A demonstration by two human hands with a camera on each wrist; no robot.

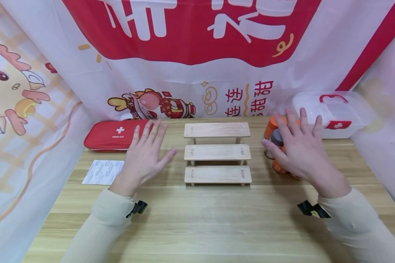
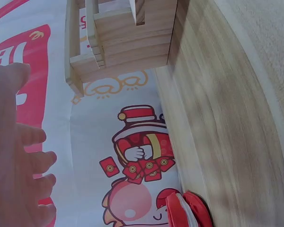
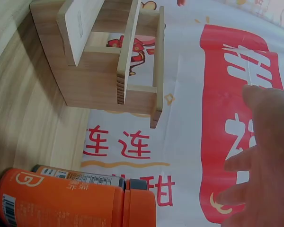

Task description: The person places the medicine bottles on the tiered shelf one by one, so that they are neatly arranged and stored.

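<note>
My left hand (image 1: 141,159) is held out with fingers straight and spread, palm down and holding nothing. In the head view it overlaps the right end of a red first aid pouch (image 1: 108,137) and the edge of a white printed sheet (image 1: 100,172). Fingers spread, my right hand (image 1: 301,151) hovers over a group of bottles, partly hiding them, and holds nothing. An orange bottle (image 3: 61,198) stands there beside a grey-capped bottle (image 3: 87,176). Between the hands stands a three-step wooden rack (image 1: 217,152) with bare steps.
A clear plastic first aid box (image 1: 345,109) with a red handle and latch stands at the back right. The wooden table (image 1: 210,226) is bounded by a printed cloth (image 1: 197,80) at the back and both sides.
</note>
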